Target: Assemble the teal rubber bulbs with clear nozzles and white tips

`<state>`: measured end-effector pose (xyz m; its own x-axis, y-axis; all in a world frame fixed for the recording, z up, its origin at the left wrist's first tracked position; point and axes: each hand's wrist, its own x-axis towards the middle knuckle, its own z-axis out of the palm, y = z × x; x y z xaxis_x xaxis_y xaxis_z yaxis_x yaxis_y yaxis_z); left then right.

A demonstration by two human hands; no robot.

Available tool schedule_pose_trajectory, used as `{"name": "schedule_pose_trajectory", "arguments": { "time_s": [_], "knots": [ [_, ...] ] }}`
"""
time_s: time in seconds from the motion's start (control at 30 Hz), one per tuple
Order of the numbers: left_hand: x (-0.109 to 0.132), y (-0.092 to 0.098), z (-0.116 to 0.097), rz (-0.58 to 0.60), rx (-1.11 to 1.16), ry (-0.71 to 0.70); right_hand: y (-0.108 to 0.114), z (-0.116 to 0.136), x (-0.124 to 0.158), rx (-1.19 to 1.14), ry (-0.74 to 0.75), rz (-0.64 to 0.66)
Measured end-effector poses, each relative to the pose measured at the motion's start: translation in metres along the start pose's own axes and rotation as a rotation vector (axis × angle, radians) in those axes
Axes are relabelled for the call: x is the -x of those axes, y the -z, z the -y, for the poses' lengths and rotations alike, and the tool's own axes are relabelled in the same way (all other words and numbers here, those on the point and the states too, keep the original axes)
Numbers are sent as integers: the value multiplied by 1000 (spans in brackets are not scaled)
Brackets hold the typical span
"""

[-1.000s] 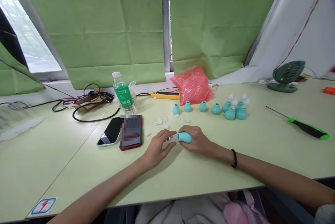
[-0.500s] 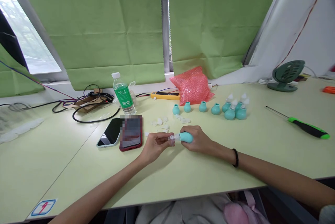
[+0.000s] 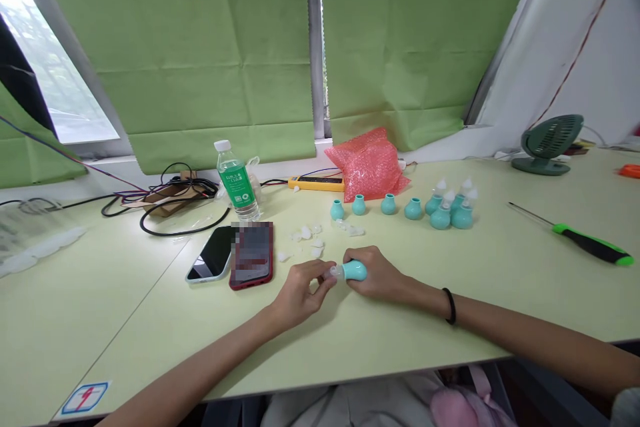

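My right hand (image 3: 373, 272) is closed around a turquoise rubber bulb (image 3: 355, 270), held on its side just above the table. A clear plastic nozzle (image 3: 337, 272) sits at the bulb's left end. My left hand (image 3: 303, 292) pinches that nozzle between thumb and fingers, hiding its tip. Behind my hands stand several open turquoise bulbs (image 3: 389, 204) in a row. To their right is a cluster of bulbs fitted with clear pointed nozzles (image 3: 461, 215). Loose clear nozzle pieces (image 3: 356, 231) and small white caps (image 3: 306, 232) lie between my hands and the row.
Two phones (image 3: 251, 257) lie left of my hands, with a water bottle (image 3: 237, 184) behind them. A pink bubble-wrap bag (image 3: 369, 167) and a yellow power strip (image 3: 317, 184) are at the back. Rightward are a screwdriver (image 3: 593, 244) and a green fan (image 3: 547, 144). Cables (image 3: 185, 214) tangle at left.
Both hands have come slightly nearer to me with the bulb. The left fingers have shifted their hold on the nozzle, and the thumb has turned upward.
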<state>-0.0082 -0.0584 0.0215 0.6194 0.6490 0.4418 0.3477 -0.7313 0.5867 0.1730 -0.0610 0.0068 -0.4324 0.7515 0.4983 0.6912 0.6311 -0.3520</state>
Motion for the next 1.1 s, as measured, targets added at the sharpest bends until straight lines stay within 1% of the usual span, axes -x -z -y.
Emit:
{"name": "schedule_pose_trajectory", "arguments": {
  "time_s": [0.07,0.13,0.23,0.33,0.43,0.57,0.63,0.67,0.73,0.8,0.9,1.0,1.07,1.1],
  "knots": [
    [2,0,-1,15,-54,-97,0,1,0,-138,-61,61],
    [3,-1,0,46,-63,-161,1,2,0,-238,-93,119],
    [5,-3,3,68,-78,-216,3,2,-1,-337,-121,177],
    [5,-3,4,68,-90,-230,5,3,-2,-381,-139,197],
    [2,4,1,55,-44,-185,7,6,-4,-412,-135,212],
    [-6,16,2,-46,11,-63,12,6,-7,-401,-109,151],
    [-9,16,8,-68,-77,-8,14,2,-10,-397,-121,105],
    [-10,14,13,-57,-159,6,14,-2,-11,-402,-136,85],
    [-11,7,22,-3,-343,7,15,-8,-13,-414,-169,57],
    [-11,0,30,40,-476,-6,14,-13,-14,-417,-185,48],
    [-12,-7,37,37,-580,-6,11,-13,-14,-399,-175,40],
    [-14,-6,38,29,-547,37,11,-11,-14,-362,-161,38],
    [-14,-4,35,-5,-419,82,11,-10,-13,-332,-150,50],
    [-14,-3,32,-36,-318,110,11,-10,-12,-315,-142,60]
  ]
}}
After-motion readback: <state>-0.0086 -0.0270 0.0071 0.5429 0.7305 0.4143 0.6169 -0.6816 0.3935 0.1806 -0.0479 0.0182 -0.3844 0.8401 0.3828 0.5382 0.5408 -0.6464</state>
